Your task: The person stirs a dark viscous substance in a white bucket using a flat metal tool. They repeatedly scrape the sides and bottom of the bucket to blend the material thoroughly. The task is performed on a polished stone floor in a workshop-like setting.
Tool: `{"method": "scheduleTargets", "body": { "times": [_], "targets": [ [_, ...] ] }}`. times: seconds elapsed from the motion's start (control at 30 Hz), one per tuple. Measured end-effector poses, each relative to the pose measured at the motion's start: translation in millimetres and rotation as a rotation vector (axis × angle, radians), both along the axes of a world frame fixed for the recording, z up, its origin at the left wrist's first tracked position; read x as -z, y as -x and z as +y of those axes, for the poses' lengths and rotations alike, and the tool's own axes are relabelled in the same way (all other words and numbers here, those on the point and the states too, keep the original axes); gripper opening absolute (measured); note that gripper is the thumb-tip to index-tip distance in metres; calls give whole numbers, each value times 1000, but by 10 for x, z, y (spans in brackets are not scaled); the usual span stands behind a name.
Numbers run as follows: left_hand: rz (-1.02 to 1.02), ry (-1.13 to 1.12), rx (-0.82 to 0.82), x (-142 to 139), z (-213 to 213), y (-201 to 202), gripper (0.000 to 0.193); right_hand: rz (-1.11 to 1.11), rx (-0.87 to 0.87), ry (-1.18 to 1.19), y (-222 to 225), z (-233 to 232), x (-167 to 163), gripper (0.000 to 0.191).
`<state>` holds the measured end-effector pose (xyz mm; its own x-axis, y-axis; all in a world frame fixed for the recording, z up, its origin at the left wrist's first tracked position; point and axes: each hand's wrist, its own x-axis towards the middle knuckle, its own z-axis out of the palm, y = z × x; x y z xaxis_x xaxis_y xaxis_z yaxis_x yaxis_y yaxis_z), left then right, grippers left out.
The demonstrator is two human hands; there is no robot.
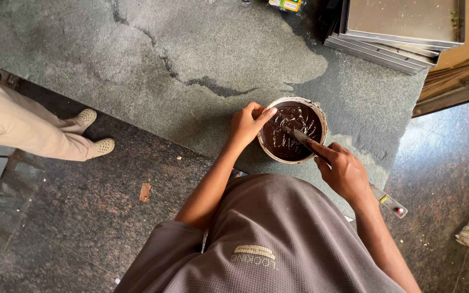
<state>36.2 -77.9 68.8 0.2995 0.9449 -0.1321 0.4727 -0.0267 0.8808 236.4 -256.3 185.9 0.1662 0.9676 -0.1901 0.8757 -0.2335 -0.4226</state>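
Bowl near counter edge, left hand fingers gripping rim; right hand clasping knife

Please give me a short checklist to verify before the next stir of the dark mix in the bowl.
1. Left hand grips bowl rim: ok.
2. Right hand holds knife: ok.
3. Blade tip in the dark mix: ok.
4. Bowl fully on the stone counter: ok, though near its edge.
5. Stacked trays clear of bowl: ok.
6. Mix smooth throughout: cannot tell.
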Motion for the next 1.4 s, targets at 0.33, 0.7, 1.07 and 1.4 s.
{"method": "scheduleTargets", "body": {
  "times": [0.33,0.7,1.07,1.4],
  "targets": [
    [-177,101,1,79,30,-80,62,-11,34,-17,-34,-57,51,41],
    [-222,146,0,-90,63,-195,57,-17,69,-26,-105,-40,14,42],
    [-235,199,-6,-80,62,-208,55,-13,84,12,-132,-69,68,42],
    [-187,105,42,0,125,-163,52,15,3,-33,-203,13,189,44]
  ]
}}
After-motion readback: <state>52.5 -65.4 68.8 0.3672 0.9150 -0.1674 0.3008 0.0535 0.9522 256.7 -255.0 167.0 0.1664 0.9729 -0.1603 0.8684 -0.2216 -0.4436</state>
